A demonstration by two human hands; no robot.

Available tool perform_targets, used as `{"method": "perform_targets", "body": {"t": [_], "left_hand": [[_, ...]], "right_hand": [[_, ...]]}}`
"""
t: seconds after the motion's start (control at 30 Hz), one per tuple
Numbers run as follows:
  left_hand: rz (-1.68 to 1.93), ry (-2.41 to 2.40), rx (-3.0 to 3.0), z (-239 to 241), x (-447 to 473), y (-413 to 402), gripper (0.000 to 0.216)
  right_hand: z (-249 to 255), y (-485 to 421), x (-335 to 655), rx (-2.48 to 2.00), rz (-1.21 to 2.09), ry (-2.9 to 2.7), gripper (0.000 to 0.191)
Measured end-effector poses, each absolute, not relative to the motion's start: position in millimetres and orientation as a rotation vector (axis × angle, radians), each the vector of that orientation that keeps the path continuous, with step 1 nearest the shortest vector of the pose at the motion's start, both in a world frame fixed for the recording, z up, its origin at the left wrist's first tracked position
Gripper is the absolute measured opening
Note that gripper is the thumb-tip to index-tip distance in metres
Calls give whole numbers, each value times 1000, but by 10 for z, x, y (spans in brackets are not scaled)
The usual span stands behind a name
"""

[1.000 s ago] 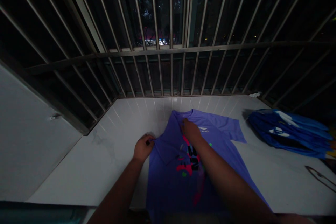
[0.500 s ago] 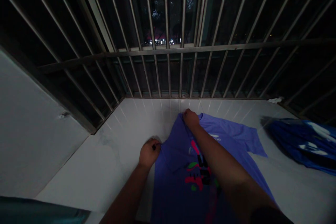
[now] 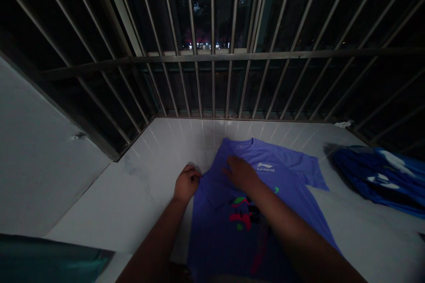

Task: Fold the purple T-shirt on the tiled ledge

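Observation:
A purple T-shirt (image 3: 215,234) lies front up on a pale tiled surface, its collar toward the barred window. White LI-NING lettering and a pink, green and black print show on its chest. The sleeve on the left is folded in over the front; the right one lies spread out. At the left shoulder fold, my left hand (image 3: 186,183) pinches the shirt's edge between thumb and fingers. My right hand (image 3: 241,172) is over the upper chest below the collar, fingers slightly apart and no cloth visibly gripped. Its forearm hides part of the print.
Blue folded clothing with white marks (image 3: 381,179) lies to the right. Metal window bars (image 3: 212,57) rise along the far edge. A white wall (image 3: 43,154) stands at left, with teal material (image 3: 53,258) in the near left corner. A small white scrap (image 3: 343,124) sits at the far right.
My right hand has let go of the shirt at the collar and moved down onto the chest, uncovering the neckline and logo. My left hand keeps its pinch. The view has shifted slightly.

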State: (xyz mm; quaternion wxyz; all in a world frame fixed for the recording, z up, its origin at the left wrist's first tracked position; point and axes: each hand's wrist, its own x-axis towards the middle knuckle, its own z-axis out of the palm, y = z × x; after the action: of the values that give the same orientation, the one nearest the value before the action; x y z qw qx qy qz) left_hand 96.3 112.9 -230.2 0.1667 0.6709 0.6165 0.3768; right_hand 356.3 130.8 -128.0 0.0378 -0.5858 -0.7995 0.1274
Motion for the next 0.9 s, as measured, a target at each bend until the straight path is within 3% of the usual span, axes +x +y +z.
{"method": "perform_targets", "body": {"t": [0.13,0.27,0.33,0.5,0.73,0.9], "left_hand": [[1026,1752,1938,-2261,967,1120,30],[1024,1741,1941,-2238,962,1117,26],[1020,1702,1966,-2231,955,1107,24],[959,1417,2179,-2220,898,1025,56],[726,1517,2426,-2113,648,911,41],[691,1736,2311,-1897,912,1202,28]], "right_hand": [[-1567,753,3615,-1301,411,-2758,43],[-1873,684,3610,-1323,256,-2770,17],[-1924,764,3600,-1335,189,-2719,13],[-1943,877,3618,-1355,151,-2576,15],[-1890,716,3741,-1080,306,-2726,20],[-1660,760,3730,-1177,351,-2656,24]]}}
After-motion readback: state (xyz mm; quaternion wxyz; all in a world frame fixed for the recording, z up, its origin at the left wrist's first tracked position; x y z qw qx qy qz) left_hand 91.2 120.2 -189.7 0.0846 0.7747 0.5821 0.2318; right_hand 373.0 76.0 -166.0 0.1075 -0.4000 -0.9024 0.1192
